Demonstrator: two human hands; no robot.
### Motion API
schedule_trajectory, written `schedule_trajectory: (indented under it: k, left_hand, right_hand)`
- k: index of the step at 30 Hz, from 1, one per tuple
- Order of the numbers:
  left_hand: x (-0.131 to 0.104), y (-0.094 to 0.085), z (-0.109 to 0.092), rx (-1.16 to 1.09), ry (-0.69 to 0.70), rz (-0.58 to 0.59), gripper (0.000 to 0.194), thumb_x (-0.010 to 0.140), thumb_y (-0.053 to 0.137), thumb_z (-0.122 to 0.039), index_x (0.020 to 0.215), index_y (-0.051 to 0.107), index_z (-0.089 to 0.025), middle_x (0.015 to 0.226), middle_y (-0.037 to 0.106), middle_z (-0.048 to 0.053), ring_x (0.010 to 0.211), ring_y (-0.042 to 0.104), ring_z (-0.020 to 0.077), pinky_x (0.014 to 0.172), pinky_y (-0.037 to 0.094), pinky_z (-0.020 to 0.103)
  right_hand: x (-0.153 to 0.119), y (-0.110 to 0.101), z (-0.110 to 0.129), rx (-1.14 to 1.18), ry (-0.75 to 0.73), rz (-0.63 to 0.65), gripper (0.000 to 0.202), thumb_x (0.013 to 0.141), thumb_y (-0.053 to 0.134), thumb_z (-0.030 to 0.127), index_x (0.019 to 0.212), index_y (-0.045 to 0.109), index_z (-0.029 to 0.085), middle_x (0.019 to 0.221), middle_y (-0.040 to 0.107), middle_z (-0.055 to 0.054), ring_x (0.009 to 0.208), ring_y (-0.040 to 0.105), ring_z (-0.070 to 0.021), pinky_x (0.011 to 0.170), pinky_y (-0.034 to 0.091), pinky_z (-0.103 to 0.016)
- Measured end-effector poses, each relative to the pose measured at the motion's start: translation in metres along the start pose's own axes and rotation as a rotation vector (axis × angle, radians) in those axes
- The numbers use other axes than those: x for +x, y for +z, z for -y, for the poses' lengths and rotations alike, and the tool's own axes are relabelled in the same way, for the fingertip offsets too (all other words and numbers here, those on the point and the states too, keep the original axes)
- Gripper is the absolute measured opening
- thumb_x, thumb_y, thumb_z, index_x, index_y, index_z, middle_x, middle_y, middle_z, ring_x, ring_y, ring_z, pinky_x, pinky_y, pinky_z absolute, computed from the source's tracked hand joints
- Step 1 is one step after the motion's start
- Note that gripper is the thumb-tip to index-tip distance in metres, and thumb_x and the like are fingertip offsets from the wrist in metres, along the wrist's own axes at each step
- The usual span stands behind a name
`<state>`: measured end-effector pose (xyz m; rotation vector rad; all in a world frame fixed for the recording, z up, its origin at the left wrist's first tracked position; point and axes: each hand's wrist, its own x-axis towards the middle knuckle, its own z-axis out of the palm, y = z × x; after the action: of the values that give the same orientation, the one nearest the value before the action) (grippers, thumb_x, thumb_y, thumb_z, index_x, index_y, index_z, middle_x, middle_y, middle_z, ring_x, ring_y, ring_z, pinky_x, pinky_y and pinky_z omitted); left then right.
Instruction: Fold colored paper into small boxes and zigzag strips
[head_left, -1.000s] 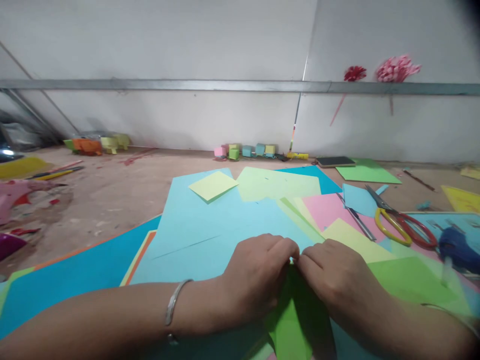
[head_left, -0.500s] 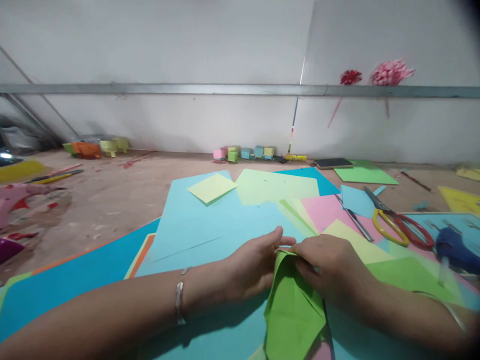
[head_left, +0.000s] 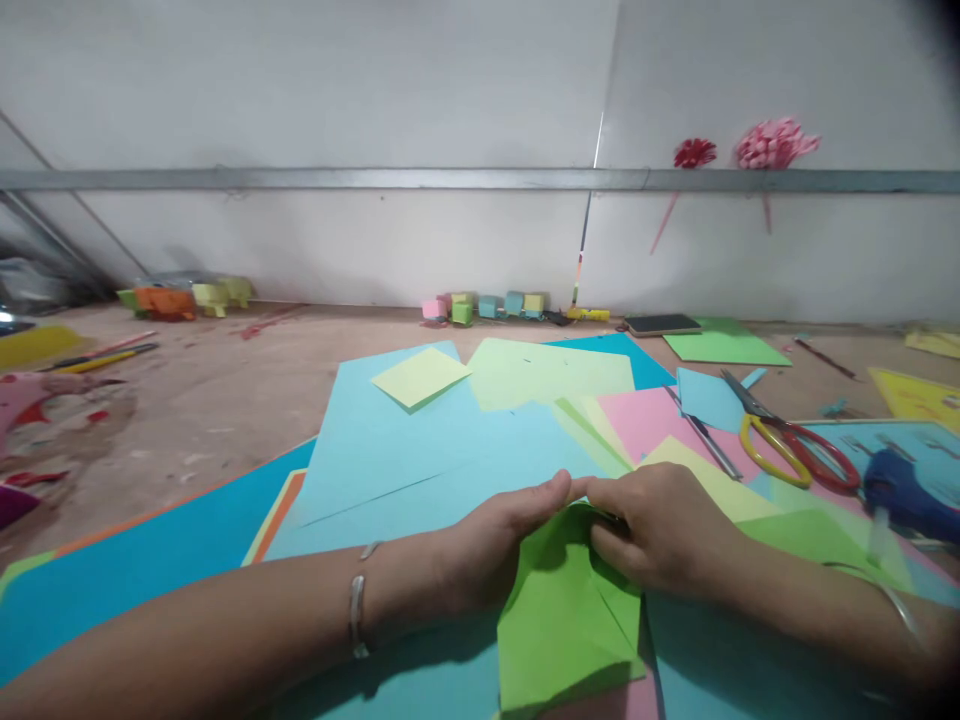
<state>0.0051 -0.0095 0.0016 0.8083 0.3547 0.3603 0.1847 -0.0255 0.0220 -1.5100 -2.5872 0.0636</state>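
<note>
A folded piece of green paper [head_left: 566,620] with visible creases hangs between my two hands at the bottom centre. My left hand [head_left: 502,545] holds its upper left edge, the thumb on top and the other fingers hidden behind the paper. Closed on the top right edge is my right hand [head_left: 656,525], its fingertips touching my left thumb area. Beneath the hands lie large light blue sheets [head_left: 375,470]. A small pale yellow square [head_left: 421,377] rests on them further back.
Scissors [head_left: 799,445], a metal pen-like tool [head_left: 709,435] and a blue glue gun [head_left: 900,495] lie at the right among coloured sheets. Small paper cubes [head_left: 490,306] stand along the wall. A pink tool [head_left: 34,395] is at the far left.
The green paper has turned and spread wider, its lower part shifting left. My left thumb has come down towards the paper's top edge. The view has shifted slightly.
</note>
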Motion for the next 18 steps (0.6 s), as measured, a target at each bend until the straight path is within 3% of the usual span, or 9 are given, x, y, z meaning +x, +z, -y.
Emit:
schedule_trajectory:
  k: [6,13,18]
  left_hand:
    - [0.002,-0.001,0.003,-0.004,0.005,-0.040,0.055,0.081,0.058,-0.062,0.114,0.063,-0.018,0.093,0.071,0.010,0.090,0.066,0.0286,0.087,0.044,0.042]
    - [0.000,0.000,-0.007,-0.041,-0.058,-0.113,0.051,0.081,0.056,-0.058,0.114,0.062,-0.019,0.093,0.070,0.010,0.090,0.066,0.0271,0.085,0.045,0.041]
    - [0.003,-0.006,-0.013,0.037,-0.003,-0.186,0.064,0.080,0.045,-0.072,0.107,0.062,-0.017,0.089,0.069,0.012,0.086,0.067,0.0278,0.078,0.049,0.040]
  right_hand:
    - [0.000,0.000,0.000,-0.029,0.019,0.035,0.021,0.082,0.047,0.025,0.077,0.066,0.020,0.055,0.062,-0.002,0.045,0.037,-0.0123,0.049,0.013,-0.027]
    - [0.003,0.009,-0.008,0.050,-0.051,-0.147,0.029,0.085,0.041,0.023,0.059,0.055,0.018,0.046,0.048,0.000,0.044,0.029,-0.0107,0.050,0.014,-0.027]
    - [0.007,0.008,-0.014,0.154,0.055,-0.187,0.031,0.089,0.037,0.027,0.060,0.047,0.019,0.049,0.043,0.002,0.046,0.034,-0.0109,0.050,0.019,-0.026]
